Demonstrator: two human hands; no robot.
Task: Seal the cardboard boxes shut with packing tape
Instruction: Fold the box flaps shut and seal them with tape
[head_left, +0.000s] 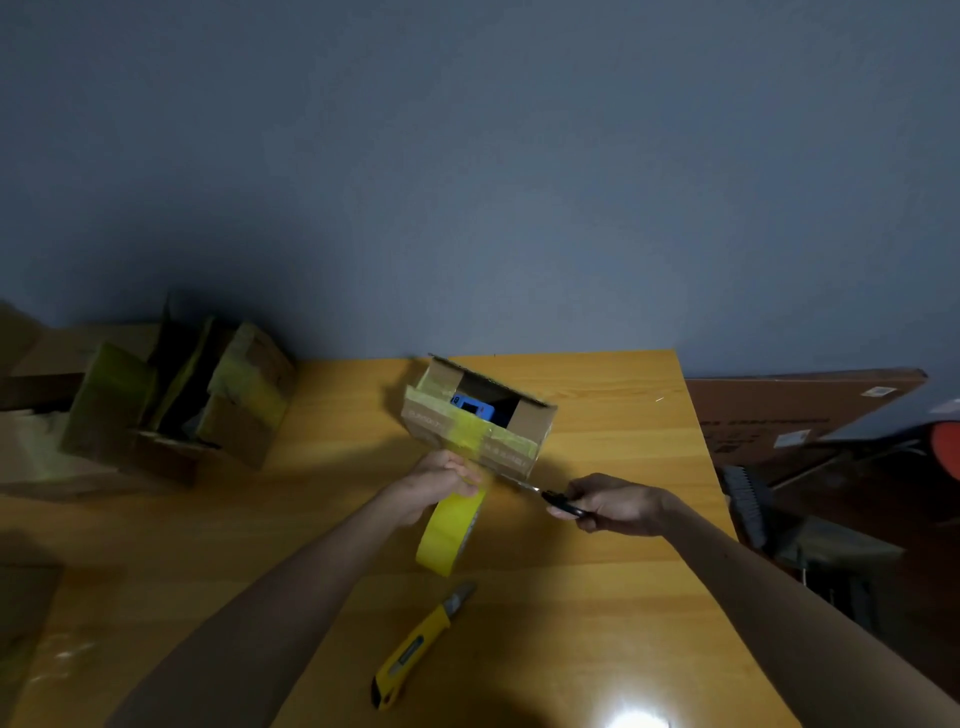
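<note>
2 bare forearms (291, 587); left hand (441, 483), right hand (618, 506) bare.

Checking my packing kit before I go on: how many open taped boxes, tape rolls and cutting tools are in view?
Open taped cardboard boxes: 2 (small box, larger box at left)
Tape rolls: 1 (yellow tape roll, gripped by the left hand)
Cutting tools: 2 (scissors in the right hand, yellow utility knife on the table)
Total: 5
</note>
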